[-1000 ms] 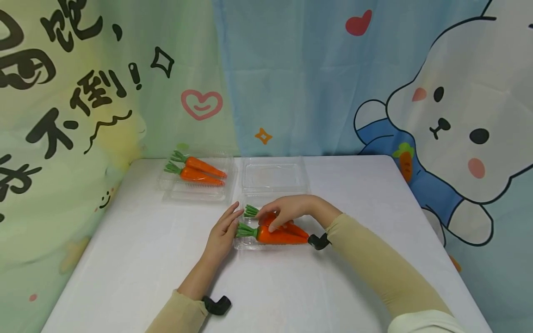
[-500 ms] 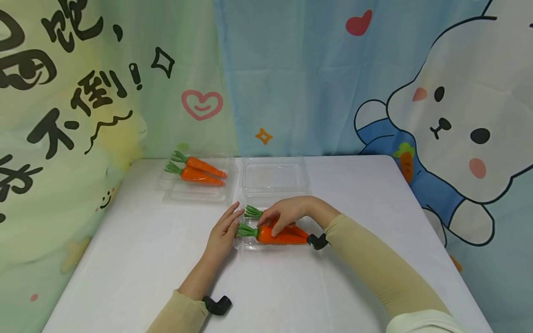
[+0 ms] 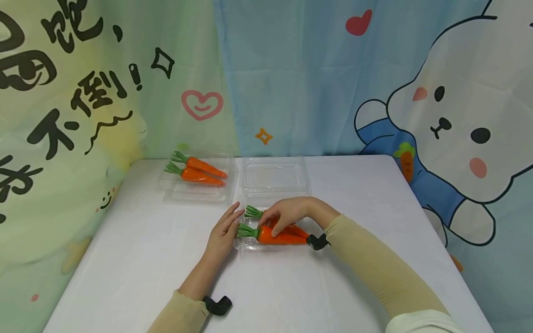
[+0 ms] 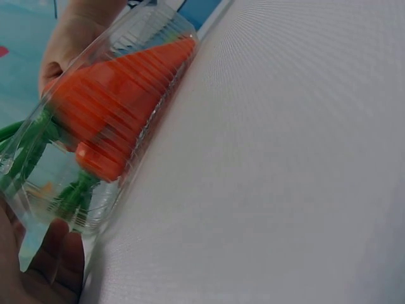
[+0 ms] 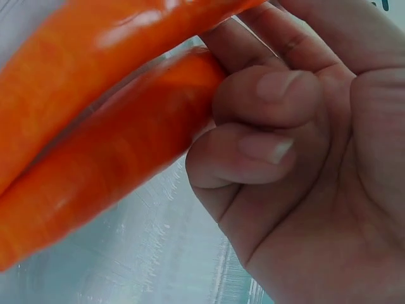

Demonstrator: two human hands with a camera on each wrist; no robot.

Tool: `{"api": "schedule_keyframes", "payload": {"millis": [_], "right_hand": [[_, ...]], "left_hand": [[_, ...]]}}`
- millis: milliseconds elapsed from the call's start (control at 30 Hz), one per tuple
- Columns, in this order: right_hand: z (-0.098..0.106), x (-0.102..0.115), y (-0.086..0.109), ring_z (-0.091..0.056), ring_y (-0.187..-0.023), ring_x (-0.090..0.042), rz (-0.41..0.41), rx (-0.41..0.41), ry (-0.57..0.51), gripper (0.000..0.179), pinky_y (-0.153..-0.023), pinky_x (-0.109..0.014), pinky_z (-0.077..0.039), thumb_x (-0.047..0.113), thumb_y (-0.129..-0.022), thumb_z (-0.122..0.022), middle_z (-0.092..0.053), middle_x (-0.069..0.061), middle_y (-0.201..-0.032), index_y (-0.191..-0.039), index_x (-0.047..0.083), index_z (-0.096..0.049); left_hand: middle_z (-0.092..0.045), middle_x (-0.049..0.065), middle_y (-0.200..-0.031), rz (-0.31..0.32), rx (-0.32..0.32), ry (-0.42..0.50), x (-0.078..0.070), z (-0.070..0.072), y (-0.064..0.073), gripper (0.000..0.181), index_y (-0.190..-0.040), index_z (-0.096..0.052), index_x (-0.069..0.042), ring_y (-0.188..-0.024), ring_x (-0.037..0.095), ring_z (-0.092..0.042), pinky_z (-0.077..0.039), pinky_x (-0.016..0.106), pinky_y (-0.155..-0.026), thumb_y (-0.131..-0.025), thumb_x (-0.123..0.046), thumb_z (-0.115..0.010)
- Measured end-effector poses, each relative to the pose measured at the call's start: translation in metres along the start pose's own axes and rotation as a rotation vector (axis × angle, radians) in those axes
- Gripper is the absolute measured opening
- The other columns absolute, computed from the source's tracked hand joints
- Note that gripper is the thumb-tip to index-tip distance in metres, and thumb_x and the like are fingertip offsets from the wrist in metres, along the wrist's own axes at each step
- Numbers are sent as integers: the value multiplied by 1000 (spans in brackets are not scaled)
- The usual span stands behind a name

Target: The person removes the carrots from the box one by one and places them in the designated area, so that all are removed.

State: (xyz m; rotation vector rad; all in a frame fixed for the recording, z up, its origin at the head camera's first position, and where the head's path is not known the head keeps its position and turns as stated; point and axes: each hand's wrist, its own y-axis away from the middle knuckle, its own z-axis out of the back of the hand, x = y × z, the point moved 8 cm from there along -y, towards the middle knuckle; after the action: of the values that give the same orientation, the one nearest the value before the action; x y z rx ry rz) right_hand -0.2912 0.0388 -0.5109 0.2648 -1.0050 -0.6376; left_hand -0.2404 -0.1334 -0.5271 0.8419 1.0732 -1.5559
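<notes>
Two orange toy carrots with green tops lie side by side in a clear plastic box. The near carrot (image 3: 283, 238) is between the thumb and fingertips of my right hand (image 3: 290, 210), which reaches over from the right. Partly hidden behind that hand is the far carrot (image 3: 298, 231); its green top shows. In the right wrist view, the last two fingers (image 5: 253, 101) curl in beside the carrots. My left hand (image 3: 220, 238) rests with fairly straight fingers against the left end of the box (image 4: 120, 206), thumb low at its corner.
The box's clear lid (image 3: 275, 175) lies folded back behind it. At the back left, a second clear box (image 3: 195, 196) holds two carrots (image 3: 204, 176). A white cloth (image 3: 266, 291) covers the table; a printed curtain (image 3: 287, 92) hangs behind it.
My right hand has shifted slightly toward the near carrot, with its fingertips lower around it. The left hand and the boxes have stayed in place.
</notes>
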Motion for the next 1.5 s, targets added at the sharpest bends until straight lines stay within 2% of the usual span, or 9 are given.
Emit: {"api": "schedule_keyframes", "payload": {"millis": [200,267,333,433,500,767,1000,1133,1500], "right_hand": [[1,-2,1,-56,-70,-15,15,-11,-12,40,-60,-27,-48,41,-85,-76,-67,13,-115,-122,41,-64],[4,-1,2,-54,-64,-16,25,-24,-28,40,-58,-26,-48,39,-85,-76,-68,12,-116,-124,41,-64],[8,0,5,-52,-61,-15,35,-46,-51,41,-56,-25,-46,38,-86,-76,-68,12,-118,-125,41,-63],[15,3,9,-49,-58,-16,53,-86,-123,41,-52,-25,-43,35,-88,-74,-67,9,-121,-127,39,-63],[22,3,13,-48,-57,-15,56,-130,-178,42,-52,-24,-42,34,-88,-74,-67,6,-124,-129,37,-62],[57,-12,40,-41,-55,-17,23,-408,-385,46,-53,-24,-39,33,-89,-72,-65,-1,-130,-134,31,-60],[78,-32,70,-53,-76,-25,15,-643,-512,50,-69,-35,-49,37,-91,-70,-61,-5,-131,-139,34,-54],[85,-44,83,-56,-87,-29,-38,-729,-543,52,-76,-36,-52,38,-93,-68,-58,-6,-133,-142,37,-50],[95,-76,119,-53,-79,-23,-104,-901,-626,52,-69,-28,-48,35,-94,-67,-54,-10,-134,-142,35,-50]], "left_hand": [[-44,-6,-154,-2,9,-5,3,0,0,33,-133,-63,-22,-147,19,-36,-28,43,-119,-103,-15,-51],[-43,-8,-155,11,18,-11,4,-1,0,34,-134,-62,-23,-145,17,-37,-36,36,-115,-104,-16,-50],[-42,-11,-155,30,29,-4,5,-1,1,34,-135,-62,-23,-136,16,-46,-46,29,-103,-104,-16,-48],[-41,-13,-155,47,29,2,6,-1,1,32,-132,-64,-21,-119,14,-53,-46,20,-85,-104,-16,-49],[-42,-11,-155,37,20,11,5,0,1,31,-131,-64,-19,-114,15,-52,-45,19,-84,-104,-17,-50],[-46,-4,-154,1,-2,34,3,1,0,32,-132,-64,-16,-123,20,-51,-45,15,-84,-103,-14,-52],[-44,-12,-154,38,14,1,5,0,0,34,-134,-63,-21,-142,14,-40,-37,30,-110,-103,-15,-51],[-43,-10,-154,40,17,2,0,2,1,34,-134,-63,-19,-143,15,-39,-38,23,-107,-103,-13,-50],[-44,-8,-154,24,5,-3,5,0,1,34,-133,-64,-20,-141,18,-43,-39,15,-100,-102,-13,-52]]}}
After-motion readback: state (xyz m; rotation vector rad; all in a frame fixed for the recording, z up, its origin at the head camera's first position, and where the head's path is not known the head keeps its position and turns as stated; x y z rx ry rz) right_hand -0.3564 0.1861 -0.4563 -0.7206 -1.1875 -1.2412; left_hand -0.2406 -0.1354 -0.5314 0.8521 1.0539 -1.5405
